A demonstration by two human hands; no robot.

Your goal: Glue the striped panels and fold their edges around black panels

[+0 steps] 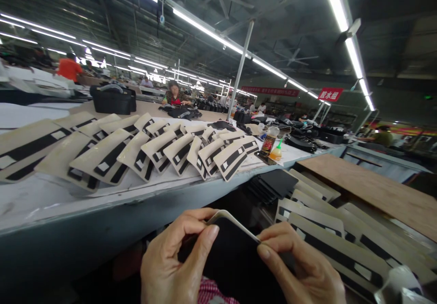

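Both hands, left hand [170,263], right hand [303,272], gripping black panel [235,258] below table [102,208]

Cream panels with black stripes [160,151] fanned in overlapping row across counter [102,204], centre left. Black bag [112,99] upper left. Glue bottle [276,151] centre right. Wooden board [375,190] right. Seated person [175,94] beyond.

left hand [174,263] + right hand [303,272]: pinch black panel [235,258] | cream pieces [164,149] fanned on table [102,213]
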